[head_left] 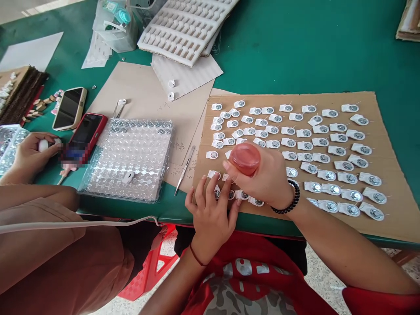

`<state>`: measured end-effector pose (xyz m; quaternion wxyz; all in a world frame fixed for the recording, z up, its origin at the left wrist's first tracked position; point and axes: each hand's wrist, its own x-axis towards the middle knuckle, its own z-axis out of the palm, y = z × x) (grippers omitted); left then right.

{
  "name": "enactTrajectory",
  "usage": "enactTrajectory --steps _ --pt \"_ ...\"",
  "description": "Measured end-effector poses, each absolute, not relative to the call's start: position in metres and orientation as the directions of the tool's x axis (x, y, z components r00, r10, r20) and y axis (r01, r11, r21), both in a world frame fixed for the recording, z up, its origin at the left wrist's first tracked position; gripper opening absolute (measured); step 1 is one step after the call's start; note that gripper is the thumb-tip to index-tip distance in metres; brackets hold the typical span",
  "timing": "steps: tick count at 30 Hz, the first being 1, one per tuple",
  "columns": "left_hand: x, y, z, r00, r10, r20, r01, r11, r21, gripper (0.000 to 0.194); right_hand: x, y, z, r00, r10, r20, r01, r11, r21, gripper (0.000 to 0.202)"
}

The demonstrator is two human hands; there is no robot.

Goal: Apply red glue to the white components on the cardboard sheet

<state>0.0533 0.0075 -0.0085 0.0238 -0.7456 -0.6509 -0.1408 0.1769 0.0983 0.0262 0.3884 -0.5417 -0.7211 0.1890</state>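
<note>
My right hand is closed around a translucent reddish squeeze bottle, its rounded end facing up. The bottle's lower end is hidden behind the fist. Fingers spread, my left hand rests at the front left edge of a brown cardboard sheet, its fingertips beside small white tabs. Each tab, such as this white tab with a round silver disc, carries a metallic circle, and many have a thin wire at one end. Several loose rows of them cover the sheet. Some lie partly hidden under my hands.
Left of the sheet are tweezers, a clear bubble-textured tray, a red phone and a pale-cased phone. A co-worker's hand holds a small white object. White foam trays and a plastic bin stand behind.
</note>
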Motion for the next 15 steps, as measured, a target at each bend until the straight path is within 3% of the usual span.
enactTrajectory --steps 15 --pt "0.0530 0.0063 -0.0093 0.104 0.966 0.238 0.979 -0.141 0.146 0.042 0.1788 0.1001 0.0297 -0.109 0.925 0.364 0.619 0.350 -0.704 0.025"
